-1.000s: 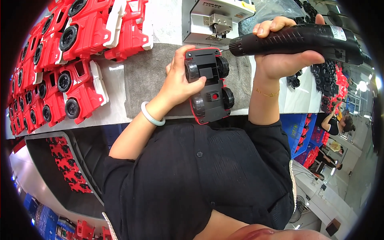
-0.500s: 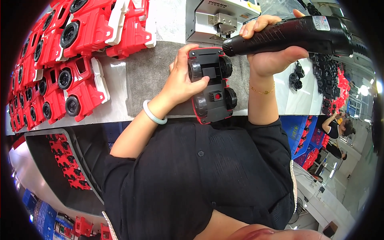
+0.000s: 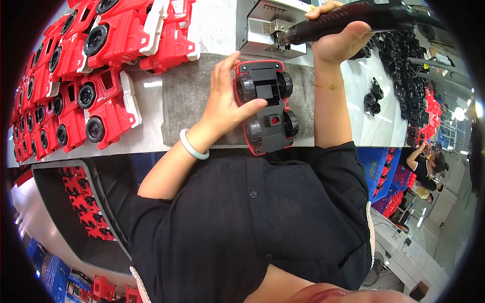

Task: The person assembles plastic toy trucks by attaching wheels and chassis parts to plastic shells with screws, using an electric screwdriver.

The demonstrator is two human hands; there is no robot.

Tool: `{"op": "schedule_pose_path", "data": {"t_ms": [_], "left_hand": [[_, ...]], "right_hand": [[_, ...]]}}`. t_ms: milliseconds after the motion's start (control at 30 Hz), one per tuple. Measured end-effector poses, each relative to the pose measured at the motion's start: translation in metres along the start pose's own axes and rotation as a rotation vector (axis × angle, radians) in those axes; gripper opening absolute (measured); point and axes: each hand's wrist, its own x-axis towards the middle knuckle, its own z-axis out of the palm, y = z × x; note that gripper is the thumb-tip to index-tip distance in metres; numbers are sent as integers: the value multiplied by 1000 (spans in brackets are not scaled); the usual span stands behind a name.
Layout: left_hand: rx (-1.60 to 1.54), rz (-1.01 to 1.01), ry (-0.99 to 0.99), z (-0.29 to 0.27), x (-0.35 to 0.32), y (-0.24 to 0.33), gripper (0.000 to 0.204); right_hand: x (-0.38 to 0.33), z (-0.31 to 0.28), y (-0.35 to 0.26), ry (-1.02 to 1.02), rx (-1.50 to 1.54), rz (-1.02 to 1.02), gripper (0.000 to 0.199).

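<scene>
Two hands work over a grey mat (image 3: pixel 187 96) on the white surface (image 3: pixel 151 136). Left hand (image 3: pixel 227 101) grips a red and black toy car (image 3: pixel 265 106), which lies upside down w/ its black underside and four black wheels facing up; thumb is across the underside, other fingers (image 3: pixel 222 70) curl round the car's left side. The car sits at the mat's right part, its near end just past the mat's front edge, close to the person's black shirt (image 3: pixel 242 222). A pale bangle (image 3: pixel 193 146) is on the left wrist.

Right hand (image 3: pixel 336 40) is closed round a black electric screwdriver (image 3: pixel 353 20), held beyond the mat's far right corner. The tool's tip points left toward a grey metal machine (image 3: pixel 268 25), which stands at the mat's far edge. Tip is apart from the car.

Left of the mat, many red toy car bodies (image 3: pixel 101 65) w/ black wheels lie in rows. Right of the mat, approx. past the right forearm, small black parts (image 3: pixel 376 96) lie on the surface. Below the mat's front-left, a dark tray (image 3: pixel 65 212) holds more red pieces.
</scene>
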Motion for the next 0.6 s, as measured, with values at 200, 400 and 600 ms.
{"op": "schedule_pose_path", "data": {"t_ms": [200,400,600], "left_hand": [[411,672,-8,-12,-32,34,74],[603,549,-125,0,-49,30,67],[578,571,-103,5,-47,27,64]], "right_hand": [[-13,-11,-5,-81,-122,32,56],[-11,-1,-32,-109,-517,-46,58],[-4,7,-22,38,-73,-33,51]]}}
